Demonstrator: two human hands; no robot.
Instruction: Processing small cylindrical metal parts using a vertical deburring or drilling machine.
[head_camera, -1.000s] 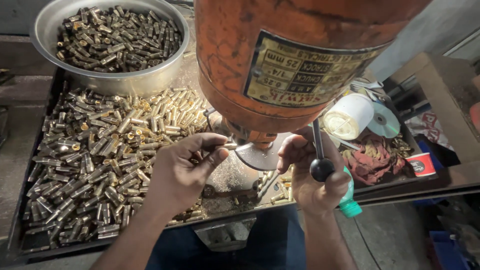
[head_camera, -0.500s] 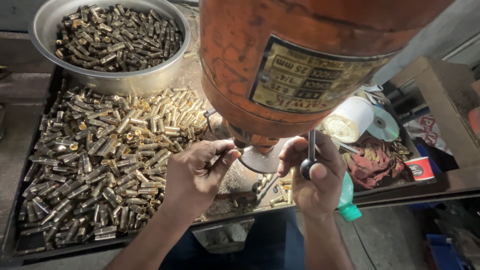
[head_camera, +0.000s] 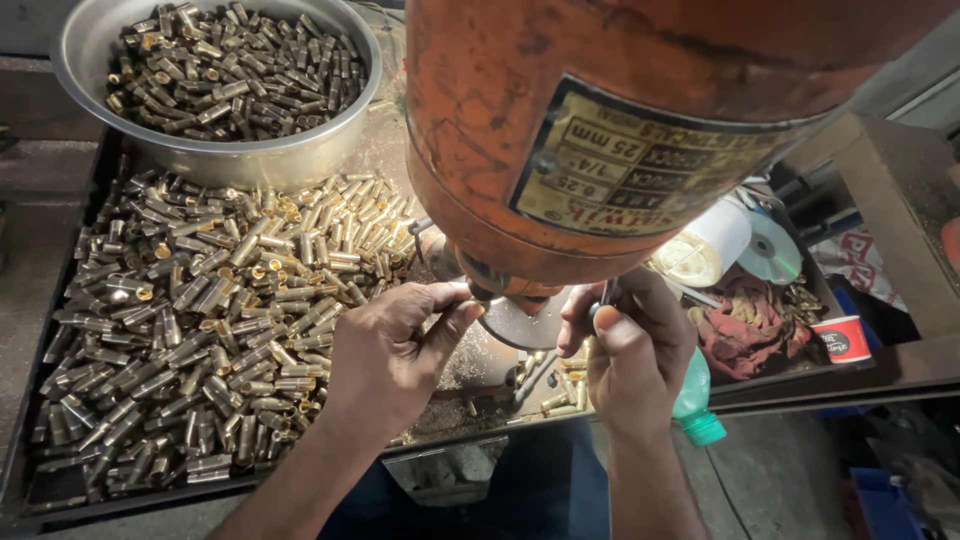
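A big orange machine head (head_camera: 620, 120) with a rectangular plate on it fills the upper middle of the head view. Under it sits a round metal work plate (head_camera: 520, 325). My left hand (head_camera: 395, 350) reaches to the spot beneath the machine, its fingertips pinched at a small metal piece that I can barely see. My right hand (head_camera: 630, 350) is closed around a dark lever handle (head_camera: 603, 298) just right of that spot. A heap of small brass tubes (head_camera: 200, 320) covers the tray to my left.
A steel bowl (head_camera: 215, 90) full of darker tubes stands at the back left. On the right lie a white tape roll (head_camera: 705, 245), a shiny disc (head_camera: 770, 250), a red rag (head_camera: 745, 325), a small red cup (head_camera: 845, 340) and a green bottle (head_camera: 695, 400).
My right hand has risen along the lever and now wraps its knob, which showed below the fingers before. My left hand has stayed pinched under the machine.
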